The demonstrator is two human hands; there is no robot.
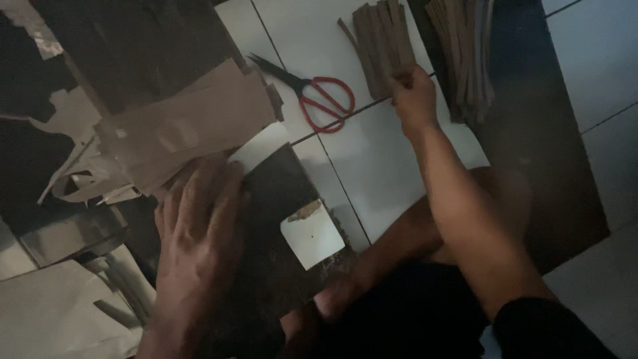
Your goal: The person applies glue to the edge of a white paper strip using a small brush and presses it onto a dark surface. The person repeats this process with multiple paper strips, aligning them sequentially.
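Head view shows the right hand [412,98] pinching a brown strip [399,73] at the strip pile [382,40] beyond the red scissors [325,103], while the left hand [199,226], spread flat, should press the dark sheet [279,219] steady.

Right hand [413,98] pinching brown strips [384,41]; left hand [199,226] on cardboard [279,199].

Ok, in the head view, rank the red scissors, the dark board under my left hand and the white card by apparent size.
1. Dark board, partly covered.
2. Red scissors.
3. White card, close to the scissors in size and nearer the camera, so unsure.
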